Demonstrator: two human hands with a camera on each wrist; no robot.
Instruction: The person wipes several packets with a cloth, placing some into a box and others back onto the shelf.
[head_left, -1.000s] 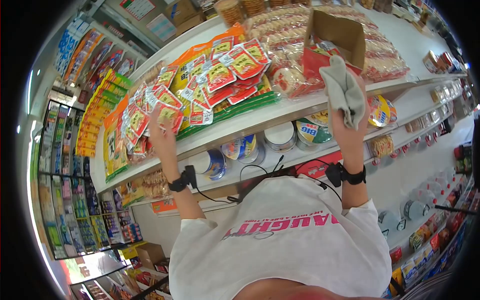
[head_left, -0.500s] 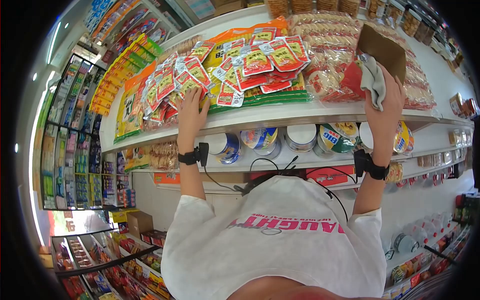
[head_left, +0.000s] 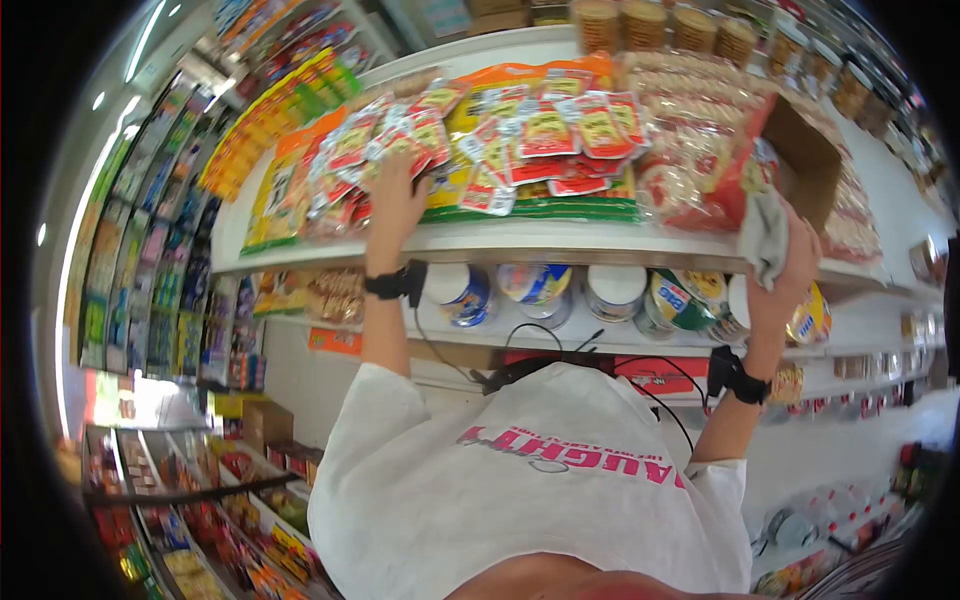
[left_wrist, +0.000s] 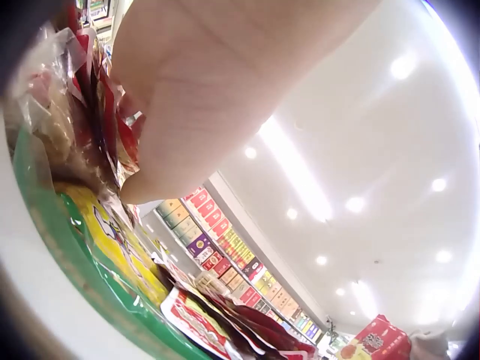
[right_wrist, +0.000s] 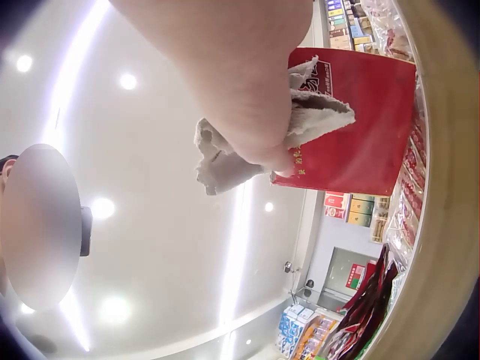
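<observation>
My left hand (head_left: 398, 205) rests its fingertips on the near side of a heap of small red-and-white snack packets (head_left: 350, 145). The heap lies on large yellow-and-green bags (head_left: 280, 200) along the shelf edge. In the left wrist view, the thumb side of the hand (left_wrist: 210, 90) comes down against the packets. My right hand (head_left: 798, 262) holds a crumpled grey cloth (head_left: 764, 240) beside an open red cardboard box (head_left: 805, 150). Seen from the right wrist, the cloth (right_wrist: 322, 124) overlaps the box's red side (right_wrist: 360, 135). Part of the right fingers is hidden there.
A second packet heap (head_left: 575, 140) lies between my hands. Clear bags of round snacks (head_left: 690, 100) surround the box. Jars of biscuits (head_left: 640, 28) line the back. Instant noodle tubs (head_left: 615, 290) stand on the shelf below. A blurred person appears in the right wrist view.
The head view has swung, shifting the shelf rightward. My left hand stays at the left heap, its fingers now further onto the packets. My right hand still holds the cloth by the box, which leans more.
</observation>
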